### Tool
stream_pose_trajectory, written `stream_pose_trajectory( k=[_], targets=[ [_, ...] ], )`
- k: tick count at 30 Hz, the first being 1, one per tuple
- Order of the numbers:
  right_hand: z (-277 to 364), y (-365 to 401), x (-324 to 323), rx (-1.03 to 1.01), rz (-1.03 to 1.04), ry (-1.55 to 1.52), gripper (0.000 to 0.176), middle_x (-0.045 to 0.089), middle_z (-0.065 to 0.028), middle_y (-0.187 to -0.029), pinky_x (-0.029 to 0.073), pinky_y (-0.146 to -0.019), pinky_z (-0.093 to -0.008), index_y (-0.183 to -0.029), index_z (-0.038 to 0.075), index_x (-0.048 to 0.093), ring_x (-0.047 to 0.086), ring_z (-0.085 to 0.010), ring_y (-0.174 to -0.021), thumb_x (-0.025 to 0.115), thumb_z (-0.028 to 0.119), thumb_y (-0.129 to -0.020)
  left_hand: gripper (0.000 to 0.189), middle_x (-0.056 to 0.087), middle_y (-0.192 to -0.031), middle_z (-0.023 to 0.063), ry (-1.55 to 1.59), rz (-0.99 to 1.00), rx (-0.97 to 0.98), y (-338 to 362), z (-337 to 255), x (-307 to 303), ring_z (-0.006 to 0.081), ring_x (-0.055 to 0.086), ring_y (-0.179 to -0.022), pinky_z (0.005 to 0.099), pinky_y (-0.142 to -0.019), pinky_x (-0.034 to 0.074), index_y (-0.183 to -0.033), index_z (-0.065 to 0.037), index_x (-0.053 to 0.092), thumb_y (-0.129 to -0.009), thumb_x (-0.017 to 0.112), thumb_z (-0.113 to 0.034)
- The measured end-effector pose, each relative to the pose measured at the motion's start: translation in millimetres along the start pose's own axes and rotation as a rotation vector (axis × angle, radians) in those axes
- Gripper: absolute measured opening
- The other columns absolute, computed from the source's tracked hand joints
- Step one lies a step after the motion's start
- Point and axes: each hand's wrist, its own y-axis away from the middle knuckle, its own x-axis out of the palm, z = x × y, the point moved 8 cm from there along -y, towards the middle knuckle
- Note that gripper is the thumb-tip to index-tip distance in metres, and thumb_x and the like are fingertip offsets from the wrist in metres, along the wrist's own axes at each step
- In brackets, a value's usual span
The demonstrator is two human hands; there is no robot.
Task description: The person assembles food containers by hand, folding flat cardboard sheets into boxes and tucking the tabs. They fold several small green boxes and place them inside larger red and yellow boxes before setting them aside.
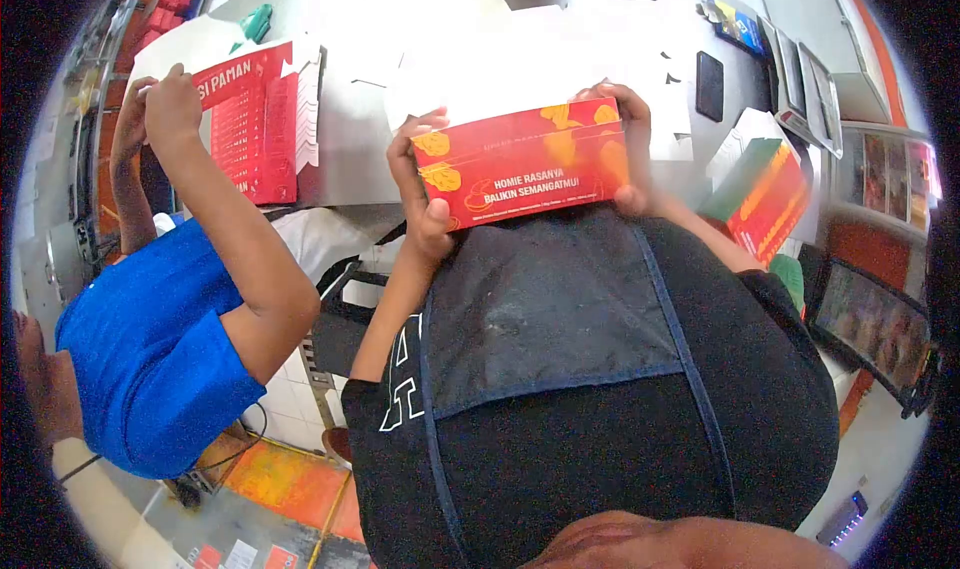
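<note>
A red cardboard box (525,164) with yellow print and white lettering is held up between both hands, just above the table's near edge. Round its left end are the fingers of my left hand (418,194), the thumb pressing the lower corner. My right hand (636,149) grips the opposite end, with fingers over the top edge and thumb at the lower corner. The lettered side of the box faces me. Its underside and far side are hidden.
To the left, a co-worker in a blue shirt (165,339) handles red printed cardboard (240,74) by a stack of red sheets (255,134). A phone (709,84) lies on the white table (350,29). More red cartons (770,209) stand at right, near a dark screen (872,324).
</note>
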Motion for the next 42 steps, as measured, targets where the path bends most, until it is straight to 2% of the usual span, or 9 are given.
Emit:
stream_pose_trajectory(
  k=[2, 5, 11, 17, 20, 23, 26, 29, 42],
  targets=[
    [-1, -1, -1, -0.003, -0.016, -0.021, 0.11, 0.039, -0.0186, -0.131, 0.035, -0.11, -0.0462, -0.15, -0.004, 0.027, 0.046, -0.0297, -0.124, 0.065, 0.072, -0.08, 0.078, 0.048, -0.127, 0.0177, 0.083, -0.02, 0.033, 0, 0, 2, 0.0307, 0.047, -0.127, 0.0486, -0.113, 0.033, -0.136, -0.001, 0.041, -0.093, 0.05, -0.066],
    [-1, -1, -6, -0.024, -0.019, 0.001, 0.109, 0.039, -0.0192, -0.133, 0.034, -0.112, -0.0473, -0.15, -0.004, 0.027, 0.045, -0.0306, -0.128, 0.064, 0.072, -0.082, 0.087, 0.045, -0.135, 0.0182, 0.173, -0.072, -0.049, 9, 6, 0, 0.031, 0.045, -0.131, 0.0494, -0.114, 0.037, -0.143, -0.004, 0.037, -0.088, 0.059, -0.068],
    [4, -13, 4, -0.035, -0.011, -0.058, 0.107, 0.041, -0.0206, -0.137, 0.035, -0.114, -0.0473, -0.151, -0.005, 0.027, 0.045, -0.032, -0.134, 0.062, 0.072, -0.085, 0.089, 0.045, -0.132, 0.0181, 0.132, -0.162, -0.051, 14, 1, -4, 0.0292, 0.047, -0.128, 0.0481, -0.112, 0.04, -0.143, -0.001, 0.036, -0.09, 0.051, -0.071],
    [3, -19, 6, 0.077, -0.033, -0.053, 0.105, 0.043, -0.0206, -0.139, 0.036, -0.114, -0.0443, -0.15, -0.006, 0.029, 0.046, -0.0309, -0.133, 0.062, 0.07, -0.085, 0.092, 0.045, -0.132, 0.0176, 0.086, -0.217, -0.097, 21, 3, -7, 0.0289, 0.049, -0.125, 0.0476, -0.11, 0.042, -0.144, 0.0, 0.035, -0.089, 0.051, -0.072],
    [4, -19, 6, 0.075, -0.032, -0.045, 0.103, 0.044, -0.0184, -0.135, 0.037, -0.111, -0.0415, -0.149, -0.006, 0.031, 0.048, -0.0284, -0.127, 0.063, 0.069, -0.085, 0.092, 0.046, -0.133, 0.018, 0.086, -0.231, -0.111, 22, 2, -10, 0.0293, 0.05, -0.125, 0.0477, -0.11, 0.042, -0.144, 0.001, 0.035, -0.088, 0.052, -0.071],
    [1, -16, 5, 0.047, -0.028, -0.018, 0.098, 0.045, -0.0159, -0.129, 0.038, -0.106, -0.0381, -0.146, -0.005, 0.032, 0.049, -0.0245, -0.118, 0.064, 0.065, -0.085, 0.083, 0.045, -0.119, 0.0147, 0.103, -0.25, -0.075, 18, -6, -7, 0.0219, 0.049, -0.11, 0.0395, -0.1, 0.042, -0.134, 0.001, 0.039, -0.09, 0.053, -0.068],
    [3, -16, 5, 0.067, -0.033, -0.003, 0.093, 0.045, -0.0143, -0.124, 0.039, -0.103, -0.037, -0.144, -0.004, 0.034, 0.049, -0.0222, -0.114, 0.064, 0.061, -0.085, 0.093, 0.046, -0.136, 0.0191, 0.113, -0.234, -0.119, 24, 3, -13, 0.0298, 0.05, -0.127, 0.0476, -0.111, 0.042, -0.145, 0.0, 0.035, -0.086, 0.058, -0.068],
    [-2, -14, 4, 0.056, -0.035, -0.018, 0.089, 0.045, -0.0141, -0.123, 0.039, -0.102, -0.0371, -0.143, -0.003, 0.034, 0.049, -0.0218, -0.113, 0.064, 0.058, -0.086, 0.081, 0.045, -0.119, 0.014, 0.086, -0.238, -0.062, 21, -3, -9, 0.0212, 0.048, -0.109, 0.0391, -0.099, 0.042, -0.134, 0.001, 0.039, -0.09, 0.056, -0.065],
    [4, -18, 4, -0.046, 0.043, -0.023, 0.076, 0.048, -0.0167, -0.121, 0.04, -0.101, -0.0395, -0.138, -0.002, 0.036, 0.05, -0.025, -0.112, 0.064, 0.045, -0.085, 0.073, 0.043, -0.115, 0.0126, 0.015, -0.195, 0.026, 24, -7, -10, 0.0227, 0.046, -0.108, 0.0443, -0.101, 0.04, -0.129, -0.001, 0.038, -0.088, 0.058, -0.059]
  ],
)
